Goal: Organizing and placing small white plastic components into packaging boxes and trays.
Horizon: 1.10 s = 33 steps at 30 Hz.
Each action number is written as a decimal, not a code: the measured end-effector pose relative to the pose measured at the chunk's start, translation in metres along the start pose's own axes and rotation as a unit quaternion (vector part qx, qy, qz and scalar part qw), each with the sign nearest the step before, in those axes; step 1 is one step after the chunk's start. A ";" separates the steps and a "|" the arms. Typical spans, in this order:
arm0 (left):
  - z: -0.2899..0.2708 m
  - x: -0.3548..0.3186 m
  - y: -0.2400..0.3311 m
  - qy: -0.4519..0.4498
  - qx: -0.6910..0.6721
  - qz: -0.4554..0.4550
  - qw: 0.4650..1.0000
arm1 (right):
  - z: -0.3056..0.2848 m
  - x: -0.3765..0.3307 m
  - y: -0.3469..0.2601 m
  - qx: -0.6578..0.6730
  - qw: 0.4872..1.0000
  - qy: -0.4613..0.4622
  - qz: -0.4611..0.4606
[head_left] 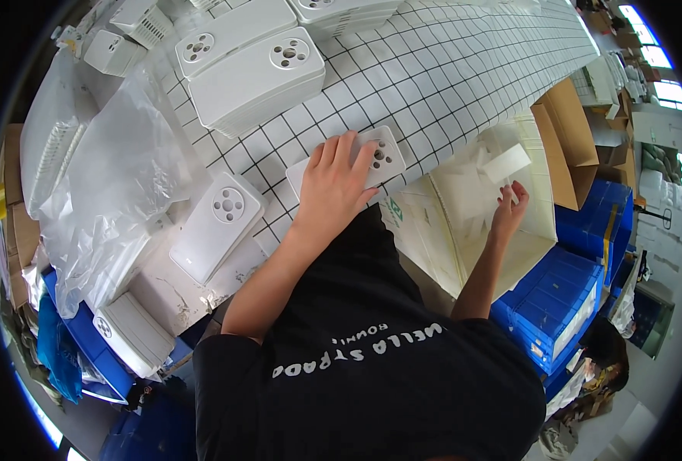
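A white plastic cover [388, 154] with a round group of holes lies on the grid-patterned table [433, 73] near its front edge. My left hand [331, 178] spans this cover from above, fingers over its far edge and thumb near its close edge. Over a cream bin [464, 230] at the right, my right hand [511, 206] has its fingers slightly curled and apart. Just beyond those fingertips is a small white rectangular piece [506, 163], seemingly apart from them. Another cover of the same kind [216, 227] lies left of my left hand.
Stacked white covers [256, 84] stand at the far side of the table. Clear plastic bags [118, 169] drape over parts at the left. An open cardboard box [568, 134] and blue crates [548, 307] flank the bin. Another person [606, 357] is at the lower right.
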<state>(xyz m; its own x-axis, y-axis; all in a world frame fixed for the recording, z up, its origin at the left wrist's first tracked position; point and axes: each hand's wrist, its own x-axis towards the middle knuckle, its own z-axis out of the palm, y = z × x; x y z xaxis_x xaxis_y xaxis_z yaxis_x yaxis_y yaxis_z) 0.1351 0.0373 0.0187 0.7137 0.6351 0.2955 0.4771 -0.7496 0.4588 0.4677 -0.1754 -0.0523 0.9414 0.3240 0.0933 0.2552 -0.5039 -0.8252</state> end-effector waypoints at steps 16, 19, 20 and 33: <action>-0.120 -0.101 -0.041 0.022 0.097 -0.189 0.977 | 0.066 -0.039 -0.097 0.147 0.980 -0.095 -0.092; -0.118 -0.113 -0.048 0.013 0.112 -0.237 0.965 | 0.084 -0.049 -0.124 0.177 0.968 -0.129 -0.122; -0.117 -0.115 -0.049 0.016 0.095 -0.244 0.965 | 0.089 -0.054 -0.132 0.186 0.963 -0.143 -0.132; -0.095 -0.039 0.014 0.097 -0.171 -0.003 0.980 | 0.107 -0.145 -0.192 0.486 0.626 -0.610 -0.009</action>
<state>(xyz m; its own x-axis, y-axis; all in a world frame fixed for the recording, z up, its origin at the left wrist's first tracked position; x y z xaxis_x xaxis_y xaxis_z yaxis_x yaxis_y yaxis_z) 0.0652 0.0197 0.0931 0.5844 0.6877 0.4306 0.2572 -0.6604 0.7055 0.2591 -0.0400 0.0331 -0.0794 0.9915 0.1029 -0.5499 0.0426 -0.8341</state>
